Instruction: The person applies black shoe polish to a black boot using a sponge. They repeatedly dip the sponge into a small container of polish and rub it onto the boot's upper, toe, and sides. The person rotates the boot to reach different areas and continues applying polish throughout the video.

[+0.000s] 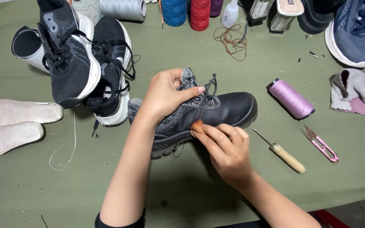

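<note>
A black leather boot [216, 112] lies on its side near the middle of the green bench [182, 194], its toe pointing away to the right and its thick sole toward the person. The left hand [165, 95] is closed over the boot's collar, thumb stretched across toward the eyelets and fingers wrapped round the grey patterned tongue — it pins the boot down. The right hand [227, 147] sits just below the boot's side, fingers curled and pinched on a small orange-brown object [197, 126] that touches the leather just above the sole; what the object is cannot be told.

Right of the boot, near its toe, lies a wooden-handled awl [284, 154], and just beyond that a pair of pink thread snips [321, 145]. Above these, also right of the boot, a spool of lilac thread [291, 98] lies on its side. Left of the boot, two black mesh sneakers [89, 63] with white soles are piled one against the other — the nearer one touching the boot's heel. Further left lie two pale insoles [13, 122]. Behind the boot, at the bench's far edge, stand blue [174, 12] and red thread cones [200, 13], with a tangle of brown thread [233, 40] before them.
</note>
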